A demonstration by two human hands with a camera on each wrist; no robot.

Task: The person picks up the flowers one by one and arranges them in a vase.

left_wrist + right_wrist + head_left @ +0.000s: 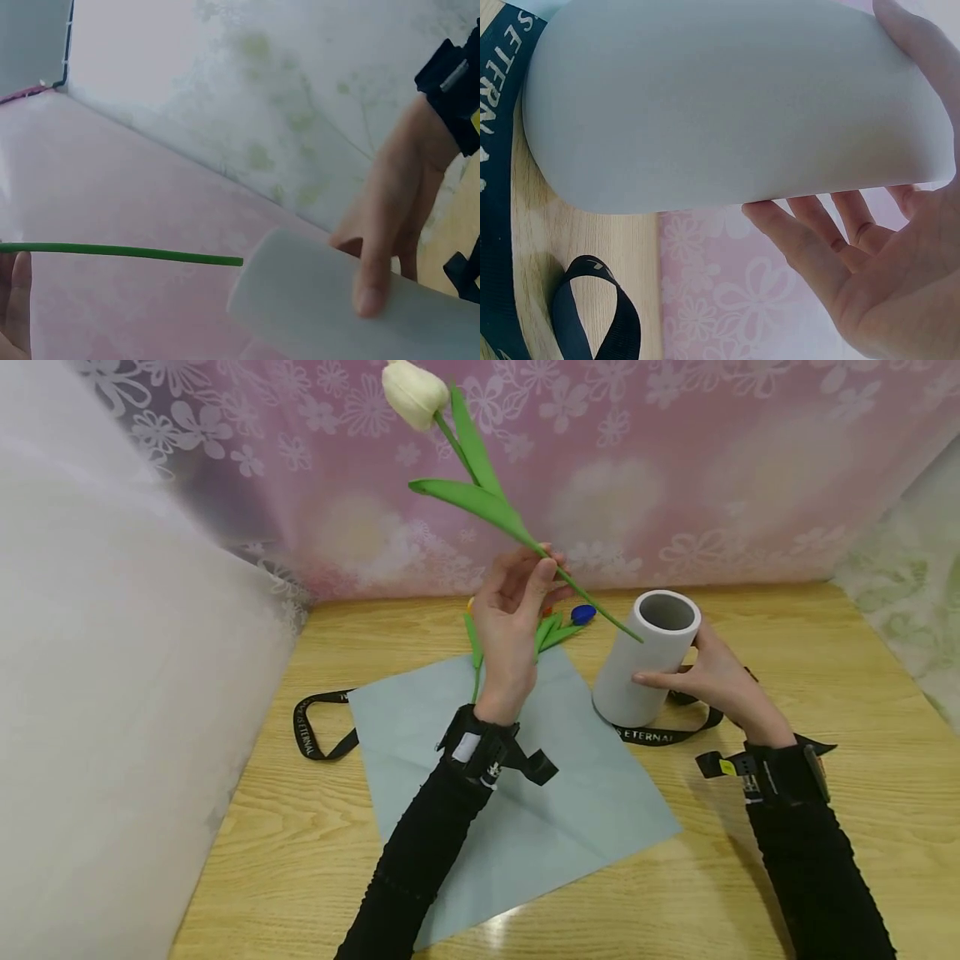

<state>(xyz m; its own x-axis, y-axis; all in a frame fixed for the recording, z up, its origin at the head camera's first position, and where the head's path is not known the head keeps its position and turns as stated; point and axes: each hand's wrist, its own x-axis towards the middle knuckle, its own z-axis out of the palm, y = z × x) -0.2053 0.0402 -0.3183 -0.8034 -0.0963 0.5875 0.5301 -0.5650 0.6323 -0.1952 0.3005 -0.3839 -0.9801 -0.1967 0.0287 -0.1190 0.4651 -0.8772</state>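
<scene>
My left hand (pixel 513 635) pinches the green stem of a white artificial tulip (pixel 414 395) between thumb and fingers. Its bloom points up and left, with two long leaves below it. The stem's lower end overlaps the white cylindrical vase (pixel 636 681) just below its rim in the head view; the left wrist view has the stem tip (pixel 238 262) just short of the rim. With thumb and fingers around its side, my right hand (pixel 723 685) holds the vase (pixel 735 97), which leans with its open mouth up and to the right.
Grey-blue wrapping paper (pixel 585 827) lies on the wooden table (pixel 262 852). A blue tulip (pixel 582 614) and other flowers lie behind my left hand, partly hidden. Black lettered ribbon shows left (pixel 303 731) of the paper and under the vase (pixel 652 737). A pink floral backdrop (pixel 675 493) stands behind.
</scene>
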